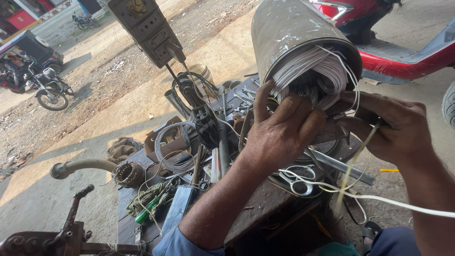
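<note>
Standing tilted above the cluttered workbench [265, 201], the grey metal motor casing [289, 28] showed its open end toward the camera, packed with white wire windings [310, 71]. The left hand [279, 130] pressed against that open end, its fingers spread and curled into the windings rather than clenched. The right hand [395, 130] sat just beside the casing's rim, fingers pinched on a thin yellowish stick [355, 163] that slanted down below the hand. A white cord [403, 204] trailed from under the hands off to the right. Scissors [296, 182] lay on the bench beneath the left wrist, near a wire coil [173, 147] and a green screwdriver [147, 208]. A red scooter [403, 52] stood behind the casing.
</note>
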